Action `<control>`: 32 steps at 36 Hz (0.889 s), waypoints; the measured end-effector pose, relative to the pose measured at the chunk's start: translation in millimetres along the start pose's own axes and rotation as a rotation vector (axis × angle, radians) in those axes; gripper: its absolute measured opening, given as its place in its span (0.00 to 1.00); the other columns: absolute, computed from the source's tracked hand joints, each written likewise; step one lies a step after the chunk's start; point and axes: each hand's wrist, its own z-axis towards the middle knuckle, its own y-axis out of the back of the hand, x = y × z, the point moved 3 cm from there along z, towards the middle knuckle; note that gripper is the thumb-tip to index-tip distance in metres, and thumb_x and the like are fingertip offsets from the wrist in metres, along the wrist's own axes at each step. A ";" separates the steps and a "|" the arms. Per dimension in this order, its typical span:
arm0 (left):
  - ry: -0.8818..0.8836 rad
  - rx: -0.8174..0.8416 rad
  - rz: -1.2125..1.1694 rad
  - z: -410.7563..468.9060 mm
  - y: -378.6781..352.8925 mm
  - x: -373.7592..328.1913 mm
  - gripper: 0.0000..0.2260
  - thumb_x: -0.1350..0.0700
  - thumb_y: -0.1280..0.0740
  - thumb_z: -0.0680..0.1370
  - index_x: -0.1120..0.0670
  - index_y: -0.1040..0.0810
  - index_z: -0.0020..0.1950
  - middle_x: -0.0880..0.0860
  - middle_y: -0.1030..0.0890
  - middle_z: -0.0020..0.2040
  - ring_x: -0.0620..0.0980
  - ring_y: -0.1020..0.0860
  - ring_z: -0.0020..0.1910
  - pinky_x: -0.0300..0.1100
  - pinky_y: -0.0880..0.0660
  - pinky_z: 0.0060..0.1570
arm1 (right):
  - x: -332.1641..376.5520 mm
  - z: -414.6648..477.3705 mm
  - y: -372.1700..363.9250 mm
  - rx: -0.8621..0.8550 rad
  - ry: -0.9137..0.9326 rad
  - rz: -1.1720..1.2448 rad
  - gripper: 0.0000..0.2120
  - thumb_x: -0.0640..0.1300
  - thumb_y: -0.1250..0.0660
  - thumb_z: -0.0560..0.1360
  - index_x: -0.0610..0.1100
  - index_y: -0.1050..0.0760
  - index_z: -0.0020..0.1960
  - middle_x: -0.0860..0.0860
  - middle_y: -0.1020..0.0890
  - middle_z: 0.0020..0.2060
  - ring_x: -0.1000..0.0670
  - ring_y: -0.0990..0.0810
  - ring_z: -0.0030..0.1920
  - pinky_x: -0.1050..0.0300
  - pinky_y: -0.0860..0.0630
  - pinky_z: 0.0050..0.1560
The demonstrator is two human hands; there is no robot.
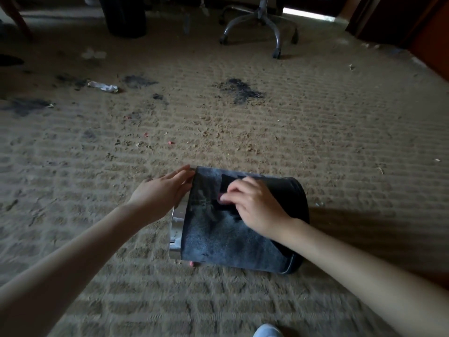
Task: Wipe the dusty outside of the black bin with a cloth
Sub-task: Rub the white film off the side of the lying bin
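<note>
Black bin (226, 237): lies on its side on the carpet (291, 132), mouth turned to the person's left, closed base to the right; a pale lining or inner rim (175, 229) shows at the mouth.
Dust: a grey film covers most of the upturned wall; darker, cleaner patches sit around the right hand, so by my reckoning the wipe is only partly done.
Cloth (227, 189): dark, hard to tell from the bin; it seems to lie flat under the right fingers, edges unclear.
Right hand (252, 205): on top of the bin, fingers curled and pressing down on what looks like the cloth; something pink shows at the fingertips, too blurred to name.
Left hand (165, 190): open, fingers extended, resting against the far part of the rim at the mouth; it grips nothing, it braces.
Step in hand: wiping the upper wall.
Advice: keep the brace firm so the round body does not roll; draw long overlapping strokes from mouth to base; refold the cloth once it greys; turn the bin a little to bring the dusty near wall up.
Risk: the dirty carpet may soil wiped parts as the bin turns.
Surroundings: office chair base (261, 25) well beyond; dark stains (239, 90) and scraps of litter on the carpet.
</note>
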 end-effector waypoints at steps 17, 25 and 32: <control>0.004 -0.123 -0.392 -2.8 -16.4 7.3 0.21 0.48 0.50 0.81 0.42 0.46 0.75 0.30 0.50 0.69 0.44 0.35 0.70 0.45 0.32 0.65 | -28.2 61.3 -0.7 0.226 -0.345 0.197 0.15 0.32 0.40 0.76 0.44 0.19 0.54 0.52 0.23 0.48 0.49 0.24 0.54 0.57 0.29 0.58; 0.013 -0.088 -0.347 0.1 -17.9 11.5 0.21 0.46 0.52 0.81 0.41 0.48 0.75 0.30 0.51 0.69 0.47 0.32 0.68 0.46 0.30 0.64 | 5.4 25.4 -3.8 0.095 -0.041 0.077 0.14 0.32 0.39 0.73 0.42 0.17 0.48 0.48 0.20 0.43 0.47 0.26 0.43 0.56 0.29 0.48; 0.038 -0.069 -0.341 2.6 -16.7 9.8 0.21 0.46 0.52 0.81 0.40 0.49 0.75 0.29 0.53 0.69 0.48 0.29 0.66 0.49 0.27 0.60 | -0.6 30.2 6.9 0.066 -0.033 0.145 0.14 0.30 0.39 0.71 0.41 0.18 0.49 0.48 0.20 0.44 0.47 0.24 0.45 0.58 0.28 0.49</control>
